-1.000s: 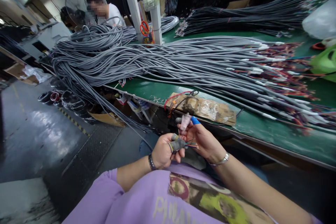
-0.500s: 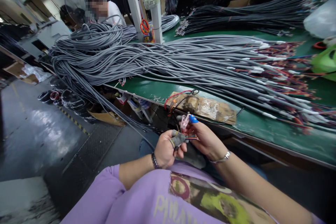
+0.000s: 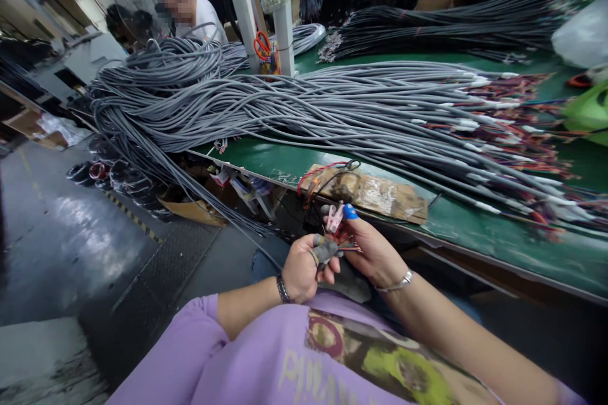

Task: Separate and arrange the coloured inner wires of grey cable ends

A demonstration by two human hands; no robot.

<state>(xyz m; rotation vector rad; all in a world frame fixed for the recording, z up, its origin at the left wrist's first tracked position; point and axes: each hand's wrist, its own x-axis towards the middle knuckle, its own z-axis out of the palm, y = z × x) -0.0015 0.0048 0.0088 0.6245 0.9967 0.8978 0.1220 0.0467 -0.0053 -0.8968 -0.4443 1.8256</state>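
Observation:
My left hand (image 3: 304,269), with grey covers on its thumb and fingertip, is closed around the end of a grey cable. Thin coloured wires (image 3: 349,246) fan out from that grip toward my right hand (image 3: 375,250). Blue tape wraps the right thumb, and the fingers there are curled around a small pinkish-white tool-like piece (image 3: 335,218) whose exact kind I cannot make out. Some wire ends lie against the right fingers. Both hands are close together in front of my body, just below the bench edge.
A thick bundle of grey cables (image 3: 285,98) with stripped coloured ends lies along the green bench (image 3: 522,259). Near the front edge sits a taped cardboard piece (image 3: 396,196). Black cables (image 3: 427,28) lie behind. A co-worker (image 3: 204,16) is at the far left, beyond a post (image 3: 285,38).
Hardly anything differs. My fingers have shifted very slightly around the wires, and the view has moved a little.

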